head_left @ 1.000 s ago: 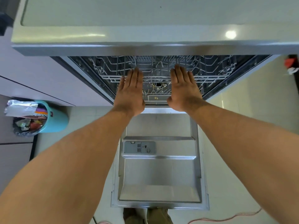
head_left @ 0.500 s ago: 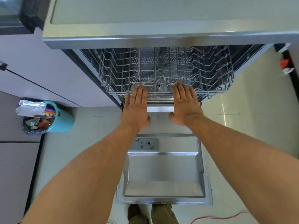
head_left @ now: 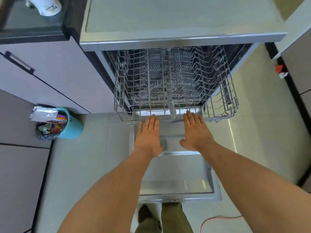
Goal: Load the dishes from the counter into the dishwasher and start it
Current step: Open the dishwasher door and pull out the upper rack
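Note:
The dishwasher stands open, its steel door (head_left: 176, 174) lying flat below me. A grey wire upper rack (head_left: 175, 84) is slid well out over the door and holds no dishes. My left hand (head_left: 149, 137) and my right hand (head_left: 196, 132) are palm-down with straight fingers, fingertips at the rack's front rail. A white cup (head_left: 48, 5) sits on the dark counter at the top left. No other dishes are in view.
The pale worktop (head_left: 176, 15) covers the dishwasher. White cabinet fronts (head_left: 50, 73) run along the left. A teal bin (head_left: 67, 123) full of rubbish stands on the floor left of the door. A red cable (head_left: 218, 219) lies on the floor at the lower right.
The upper rack has slid out of the dishwasher toward me, with both flat hands moving back along with its front rail.

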Action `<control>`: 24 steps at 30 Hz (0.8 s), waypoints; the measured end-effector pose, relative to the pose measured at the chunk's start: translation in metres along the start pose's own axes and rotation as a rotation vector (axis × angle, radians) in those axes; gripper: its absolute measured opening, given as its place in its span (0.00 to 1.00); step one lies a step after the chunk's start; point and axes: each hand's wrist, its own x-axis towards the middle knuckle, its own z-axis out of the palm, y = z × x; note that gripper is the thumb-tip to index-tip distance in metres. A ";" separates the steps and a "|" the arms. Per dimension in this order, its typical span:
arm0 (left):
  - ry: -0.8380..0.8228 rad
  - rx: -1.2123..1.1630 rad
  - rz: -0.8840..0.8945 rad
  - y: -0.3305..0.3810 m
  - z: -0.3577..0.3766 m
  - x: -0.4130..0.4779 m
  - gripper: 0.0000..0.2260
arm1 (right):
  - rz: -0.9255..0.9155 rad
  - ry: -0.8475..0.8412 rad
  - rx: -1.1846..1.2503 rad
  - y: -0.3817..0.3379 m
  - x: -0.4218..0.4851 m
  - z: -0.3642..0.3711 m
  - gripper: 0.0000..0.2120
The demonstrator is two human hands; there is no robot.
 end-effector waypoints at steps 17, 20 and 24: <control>-0.276 -0.084 -0.002 0.027 0.063 -0.169 0.46 | 0.039 -0.215 0.125 -0.040 -0.173 0.064 0.52; -0.312 -0.079 -0.002 0.033 0.067 -0.190 0.46 | 0.047 -0.263 0.125 -0.046 -0.194 0.069 0.53; -0.338 -0.027 0.029 0.034 0.053 -0.196 0.45 | 0.064 -0.280 0.141 -0.051 -0.205 0.063 0.53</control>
